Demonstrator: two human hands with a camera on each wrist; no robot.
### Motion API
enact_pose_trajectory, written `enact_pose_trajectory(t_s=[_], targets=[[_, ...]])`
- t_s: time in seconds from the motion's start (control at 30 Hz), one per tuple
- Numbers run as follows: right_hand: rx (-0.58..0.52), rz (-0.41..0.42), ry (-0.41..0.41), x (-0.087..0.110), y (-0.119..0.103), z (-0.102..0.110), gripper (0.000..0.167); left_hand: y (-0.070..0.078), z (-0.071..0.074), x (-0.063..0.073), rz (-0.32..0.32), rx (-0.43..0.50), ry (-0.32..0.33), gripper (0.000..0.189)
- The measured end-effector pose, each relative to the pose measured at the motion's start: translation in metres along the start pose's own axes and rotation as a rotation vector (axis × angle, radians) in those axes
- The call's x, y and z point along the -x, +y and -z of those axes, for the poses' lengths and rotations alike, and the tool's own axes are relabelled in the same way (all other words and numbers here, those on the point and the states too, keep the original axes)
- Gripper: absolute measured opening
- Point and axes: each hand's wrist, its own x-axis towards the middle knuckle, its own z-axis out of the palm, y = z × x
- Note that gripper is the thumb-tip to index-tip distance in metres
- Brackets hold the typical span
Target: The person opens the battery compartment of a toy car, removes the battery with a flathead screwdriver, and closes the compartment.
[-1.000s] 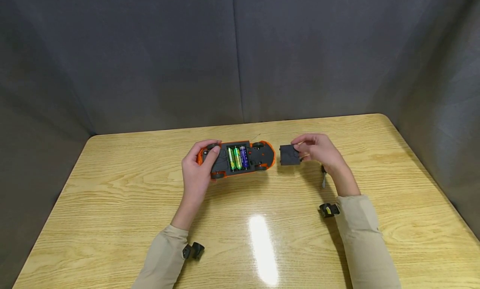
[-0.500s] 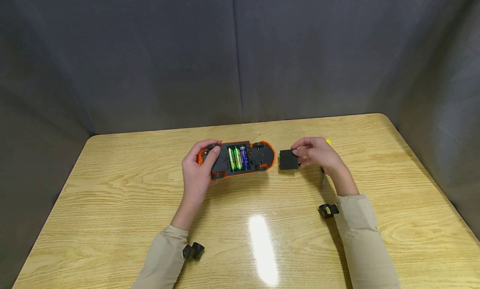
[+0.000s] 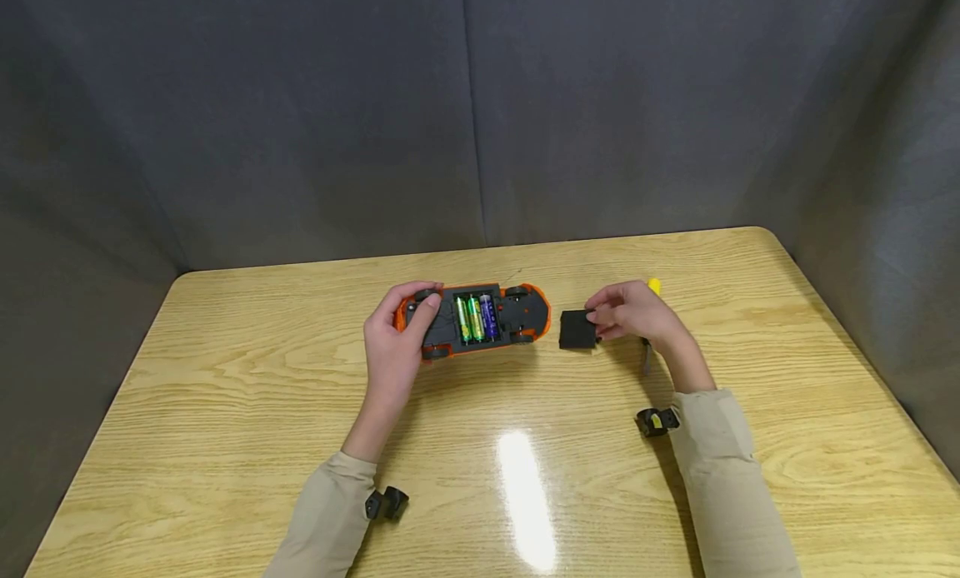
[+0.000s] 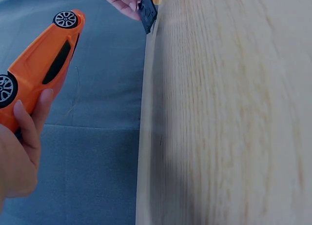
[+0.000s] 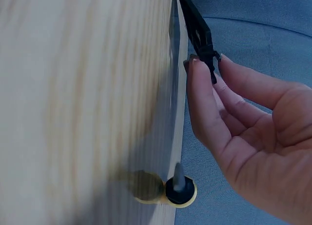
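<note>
Down it slides: flat square black plastic cover [image 3: 577,331], right of centre, lower in frame than second ago, pinched by right hand [image 3: 637,313]. Yellow-handled metal-shanked tool [image 3: 654,286] peeks out behind, yellow end hidden then. Left hand [image 3: 393,345] steady, gripping orange toy car [image 3: 528,311] at frame centre, black underside facing head camera, two green batteries [image 3: 476,317] and purple battery [image 3: 489,316] showing. Beneath: glossy pale wood-grain worktop [image 3: 247,403]; dark grey fabric [image 3: 330,137] walling back and sides.
</note>
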Motion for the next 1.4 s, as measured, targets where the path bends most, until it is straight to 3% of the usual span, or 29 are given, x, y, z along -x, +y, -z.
enact_pose_trajectory(t_s=[0.5, 1.0, 1.3, 1.4], targets=[[0.042, -0.022, 0.050, 0.002, -0.003, 0.002, 0.039, 0.001, -0.001, 0.000, 0.007, 0.001, 0.001, 0.023], [-0.017, -0.027, 0.210, 0.015, 0.000, 0.030, 0.039, 0.002, 0.000, 0.000, 0.005, -0.014, 0.004, 0.023], [0.094, -0.032, 0.318, 0.022, 0.008, 0.043, 0.037, 0.002, 0.000, 0.001, 0.011, -0.017, 0.007, 0.022], [0.084, -0.040, 0.330, 0.024, 0.011, 0.047, 0.038, 0.002, 0.000, 0.000, 0.009, -0.015, 0.009, 0.022]])
